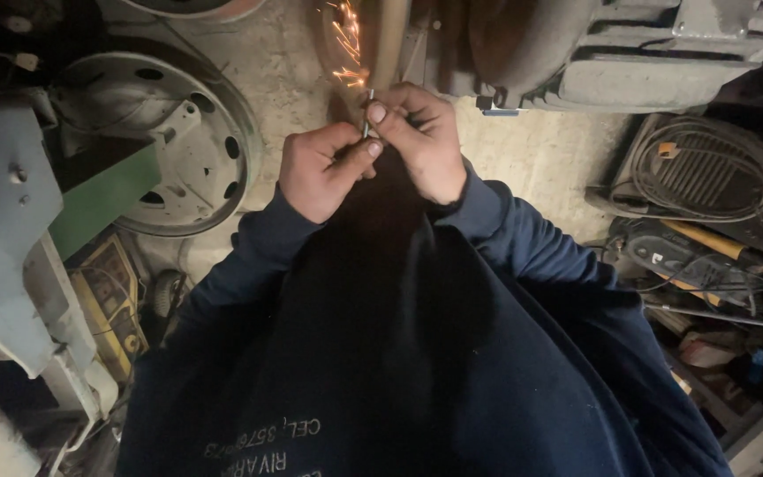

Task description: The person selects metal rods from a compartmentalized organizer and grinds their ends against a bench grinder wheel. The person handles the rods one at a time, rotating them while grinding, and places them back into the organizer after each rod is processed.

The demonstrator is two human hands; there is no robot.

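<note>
Both hands pinch one thin metal rod [368,124], long axis roughly 12–6 o'clock. Left hand [320,170] grips from 8 o'clock, right hand [421,141] from 3 o'clock and nearer the tip. Tip meets the wheel [390,40] at 12 o'clock, with sparks [346,44].

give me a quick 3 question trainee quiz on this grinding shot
1. True or false: both hands pinch one small metal piece.
2. Where do the sparks fly from? A) the wheel rim on the floor B) the grinding wheel above the hands C) the coiled cable
3. What lies on the floor on the person's left?

Key
1. True: the left hand and right hand meet on the small metal piece.
2. B: sparks shoot off the grinding wheel.
3. A pale wheel rim.
</note>
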